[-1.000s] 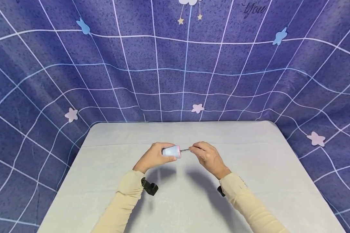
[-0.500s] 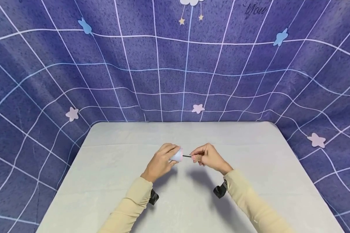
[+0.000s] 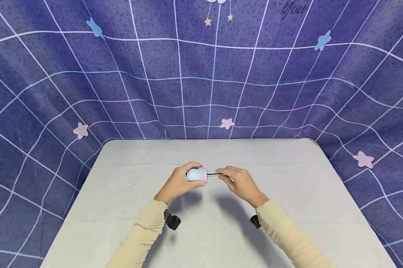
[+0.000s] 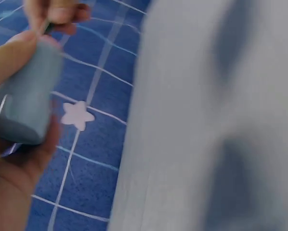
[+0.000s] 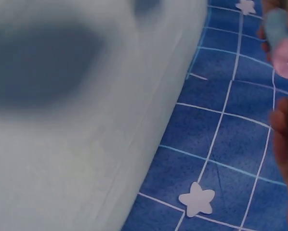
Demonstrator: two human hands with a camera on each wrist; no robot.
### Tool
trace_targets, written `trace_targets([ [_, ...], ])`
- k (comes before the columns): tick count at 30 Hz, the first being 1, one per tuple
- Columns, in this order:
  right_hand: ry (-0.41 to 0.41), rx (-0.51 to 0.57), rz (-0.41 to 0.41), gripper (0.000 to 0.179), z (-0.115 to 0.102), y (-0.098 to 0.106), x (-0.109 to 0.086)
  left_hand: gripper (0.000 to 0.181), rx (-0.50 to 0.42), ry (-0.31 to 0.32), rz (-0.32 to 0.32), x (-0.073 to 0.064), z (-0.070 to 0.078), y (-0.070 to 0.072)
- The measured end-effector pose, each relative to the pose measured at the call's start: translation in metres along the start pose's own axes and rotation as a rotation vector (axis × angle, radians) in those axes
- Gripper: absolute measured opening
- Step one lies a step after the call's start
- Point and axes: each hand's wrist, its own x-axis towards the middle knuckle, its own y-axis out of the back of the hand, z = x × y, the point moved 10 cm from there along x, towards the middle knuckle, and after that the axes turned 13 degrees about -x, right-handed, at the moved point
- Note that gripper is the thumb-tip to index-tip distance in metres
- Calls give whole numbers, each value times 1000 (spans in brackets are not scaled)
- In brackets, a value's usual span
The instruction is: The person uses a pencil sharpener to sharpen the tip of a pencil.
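My left hand grips a light blue, roughly cylindrical body with a pink end, thumb on one side and fingers on the other. From the pink end a thin, dark, shiny rod runs to my right hand, which pinches it between thumb and fingers. Both hands are held above the table. In the left wrist view the blue body looks smooth and wider at its base. The right wrist view shows the pink end with the dark rod at its middle; the rod's inner tip is hidden.
Below the hands lies a table with a pale cover, marked by the arms' shadows. A blue-purple curtain with grid lines and stars hangs behind and at both sides. Dark wrist cameras sit at the cuffs.
The left hand has turned back and forth around the blue body, and the right hand's fingers have shifted along the rod. The two things have stayed in line over the table.
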Motion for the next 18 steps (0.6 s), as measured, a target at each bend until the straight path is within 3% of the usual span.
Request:
trace_targets([
  [3,120,-169,131,21,-15,11,-2,44,-129,105,-37,1,-9,1],
  [6,228,-304,195,13,-28,12,-7,34,-235,171,-110,1,-14,-4],
  [10,292,-376,268,21,-38,11,-13,30,-348,235,-169,-1,-16,-10],
  [12,268,-366,286,21,-38,11,-14,30,-329,217,-149,-1,-13,-9],
  [14,208,-312,261,17,-34,10,-13,34,-254,169,-101,1,-9,-8],
  [16,114,-213,181,13,-26,6,-10,38,-164,117,-45,0,-4,-7],
  [18,-22,-47,39,9,-12,-1,-7,43,-68,47,8,-3,1,-9],
])
